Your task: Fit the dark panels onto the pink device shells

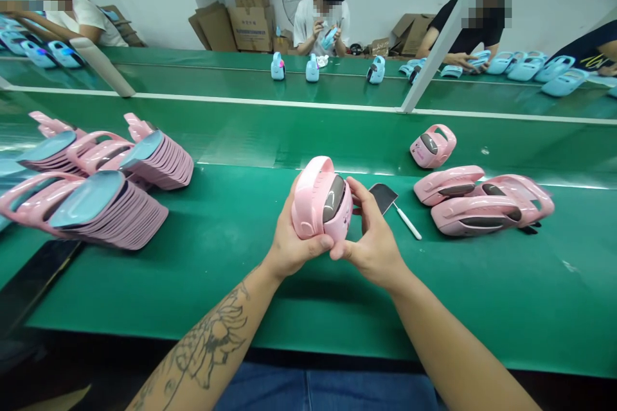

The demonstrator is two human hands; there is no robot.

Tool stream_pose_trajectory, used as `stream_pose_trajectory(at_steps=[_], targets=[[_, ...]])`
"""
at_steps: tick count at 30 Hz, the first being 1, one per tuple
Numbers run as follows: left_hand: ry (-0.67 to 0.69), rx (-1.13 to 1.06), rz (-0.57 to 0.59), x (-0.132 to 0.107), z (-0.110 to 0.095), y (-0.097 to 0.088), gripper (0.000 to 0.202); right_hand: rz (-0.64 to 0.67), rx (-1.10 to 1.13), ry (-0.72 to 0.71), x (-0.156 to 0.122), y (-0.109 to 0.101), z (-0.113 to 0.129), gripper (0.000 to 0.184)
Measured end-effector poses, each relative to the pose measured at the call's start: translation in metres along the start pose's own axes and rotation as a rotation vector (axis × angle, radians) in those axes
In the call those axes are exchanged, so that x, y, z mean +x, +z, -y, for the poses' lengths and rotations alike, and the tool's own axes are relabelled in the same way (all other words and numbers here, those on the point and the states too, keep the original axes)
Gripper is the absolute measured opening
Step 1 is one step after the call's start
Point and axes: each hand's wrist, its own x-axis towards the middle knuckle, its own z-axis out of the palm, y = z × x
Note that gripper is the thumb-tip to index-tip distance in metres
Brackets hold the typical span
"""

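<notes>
Between my hands, above the green table, is a pink plastic housing (315,205) with a looped handle and a dark grey window. My left hand (296,237) wraps round its left side and underside, thumb in front. My right hand (373,237) grips the right side, its thumb tip near the left thumb; some of its fingers are hidden behind the housing. Just beyond the right hand lie a dark flat piece (383,196) and a white-handled thin tool (407,221).
At left stand stacks of pink shell parts (120,218) with pale blue-looking tops. Several pink handled shells (475,215) lie at right, and another pink housing (432,146) sits behind them. Across a white rail (260,101), co-workers handle light blue housings (312,69).
</notes>
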Motion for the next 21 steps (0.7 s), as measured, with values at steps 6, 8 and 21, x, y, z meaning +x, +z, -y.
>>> stream_pose_trajectory(at_steps=[6, 8, 21], targets=[[0.053, 0.017, -0.032, -0.0002, 0.0002, -0.0025, 0.095, 0.05, -0.119, -0.084, 0.0003, -0.0035, 0.0034, 0.108], [0.045, -0.006, 0.001, 0.0, -0.0018, -0.0018, 0.095, 0.058, -0.143, -0.088, 0.0004, -0.0048, 0.0044, 0.103], [-0.044, -0.101, -0.021, -0.0029, -0.0006, -0.0044, 0.113, 0.033, -0.097, -0.067, 0.0003, -0.0052, -0.0003, 0.105]])
